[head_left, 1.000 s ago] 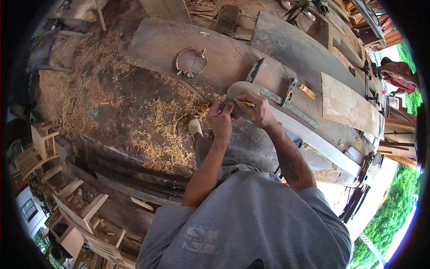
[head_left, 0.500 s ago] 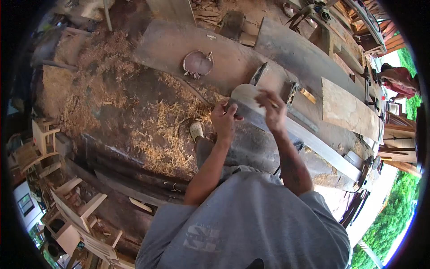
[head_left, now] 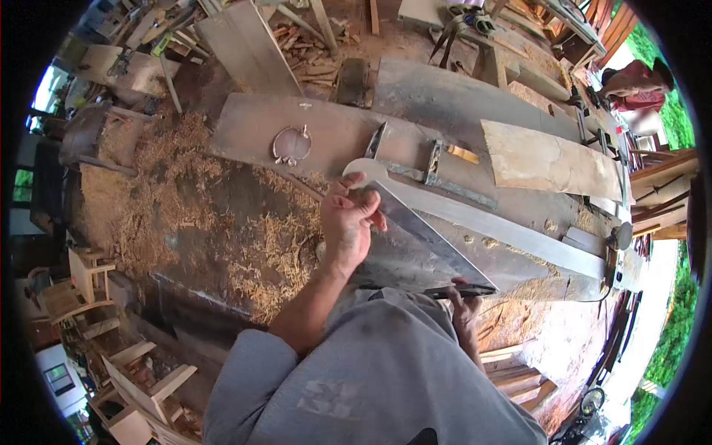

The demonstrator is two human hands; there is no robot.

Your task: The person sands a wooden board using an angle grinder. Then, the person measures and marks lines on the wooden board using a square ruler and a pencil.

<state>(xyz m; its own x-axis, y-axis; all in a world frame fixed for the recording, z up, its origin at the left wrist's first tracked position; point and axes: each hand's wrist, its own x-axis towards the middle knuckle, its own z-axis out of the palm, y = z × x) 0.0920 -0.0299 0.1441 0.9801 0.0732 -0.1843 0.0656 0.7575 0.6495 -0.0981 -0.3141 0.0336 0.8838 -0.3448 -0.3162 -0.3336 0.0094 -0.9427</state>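
Note:
A hand saw (head_left: 426,231) with a dark, shiny, tapering blade lies slantwise in front of my body. My left hand (head_left: 347,222) has its fingers curled at the narrow tip, and the thumb seems to press on the blade. At the other end, my right hand (head_left: 465,305) is wrapped round the black handle (head_left: 461,291), partly hidden by my shirt. Just beyond the saw lies a long pale strip (head_left: 482,217) with a rounded end, close to my left fingertips. I cannot tell whether they touch it.
A wide plank (head_left: 245,126) carries a round shallow dish (head_left: 292,144) and a wooden-handled tool (head_left: 461,153). A light board (head_left: 549,159) lies farther right. Curly shavings (head_left: 274,256) cover the ground. Chair frames (head_left: 144,378) stand at lower left. Another person (head_left: 638,87) is at upper right.
My right hand has gone from above the pale strip down to the saw handle. The handle end has swung closer to my body. My left hand stays at the tip.

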